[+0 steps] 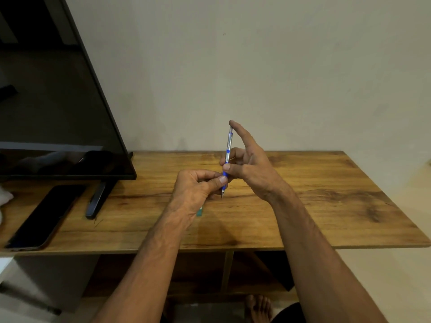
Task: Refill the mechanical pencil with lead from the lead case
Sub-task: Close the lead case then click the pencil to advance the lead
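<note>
A pale wall point(279, 66) fills the upper view, and against it stands a wooden table point(326, 194) with a shelf beneath. On the table's left end a dark TV point(58, 101) leans across the corner of the view, one black foot point(98, 199) planted on the wood. Just left of that foot a black phone point(44, 217) lies flat, close to the front edge. Both forearms reach in from below, meeting over the middle of the table. The right hand point(249, 164) is partly open — its forefinger stretched up along the pencil point(227, 157) with the tip at the top end, thumb and a curled finger pinching the barrel lower down. The pencil stands nearly upright above the table, clear and blue, tip pointing down and not touching the wood. The left hand point(198, 187) is curled close, thumb and forefinger closed on the blue grip near the tip. A small green thing point(200, 212) peeks out from under the left wrist, lying on the table — likely the case, though most of it is hidden. A bare foot point(257, 308) shows on the floor below the table edge.
</note>
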